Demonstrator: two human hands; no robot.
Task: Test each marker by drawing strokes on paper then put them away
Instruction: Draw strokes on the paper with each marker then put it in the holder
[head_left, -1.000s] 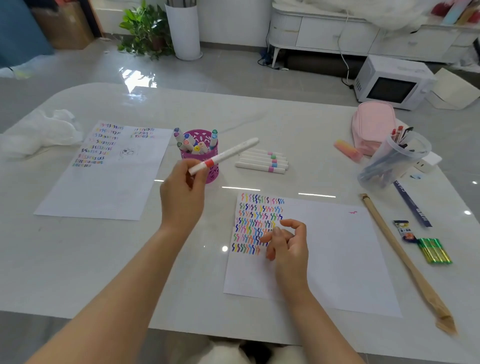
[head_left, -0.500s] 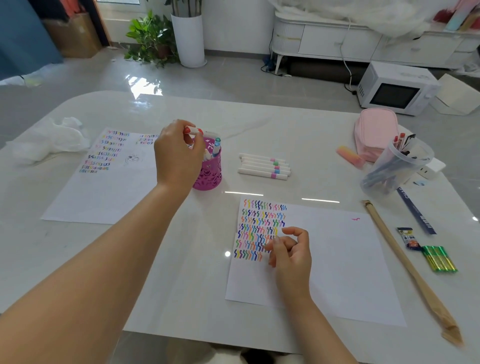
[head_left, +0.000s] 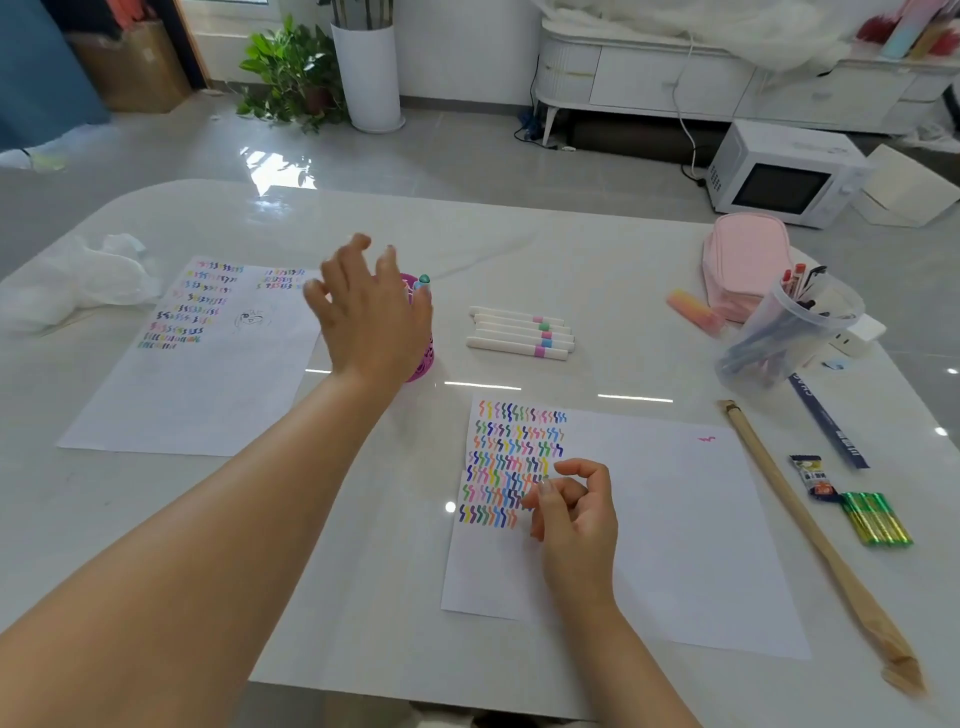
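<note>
My left hand (head_left: 371, 317) hangs empty, fingers spread, over the pink perforated marker cup (head_left: 422, 358); my right hand (head_left: 574, 512) rests loosely curled, grasping nothing, on the white paper sheet (head_left: 675, 519).

left hand (head_left: 371, 317) motion-blurred, hiding most of pink marker cup (head_left: 422, 358), ruler (head_left: 826, 421) print unreadable

Both forearms are bare up to the bottom edge of the picture, with no sleeve or cuff in sight. The left hand (head_left: 371, 322) carries no ring, watch or bracelet on the parts that show, and its wrist is plain. The right hand (head_left: 576, 525) is likewise without jewellery. Its fingernails are short and look unpainted; the left hand's nails are too blurred to judge.
</note>
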